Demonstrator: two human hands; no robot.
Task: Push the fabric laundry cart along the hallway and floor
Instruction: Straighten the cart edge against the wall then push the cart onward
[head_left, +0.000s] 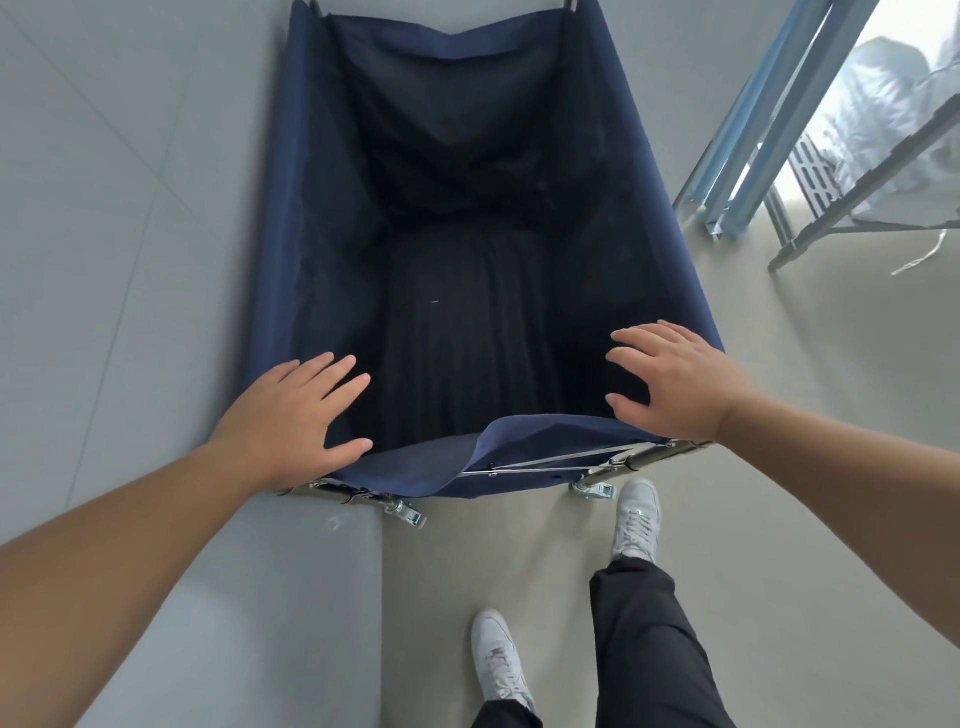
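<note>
Both hands are out over the near end of the navy fabric laundry cart (311, 208), and neither has a grip: the left hand (291, 410) is spread flat with straight fingers at the near left corner of the rim, the right hand (670, 379) is loose and open at the near right corner, fingers hanging over the dark inside. The cart stands on the grey floor (779, 415), its left side close along the wall (104, 208), casters (410, 514) showing under the near edge, where the fabric sags off the metal frame (649, 454). This looks like the push step, palms about to bear on the rim. The next move calls for even pressure from both sides so it rolls straight and off that wall. There is no brand, label or writing to read anywhere.
</note>
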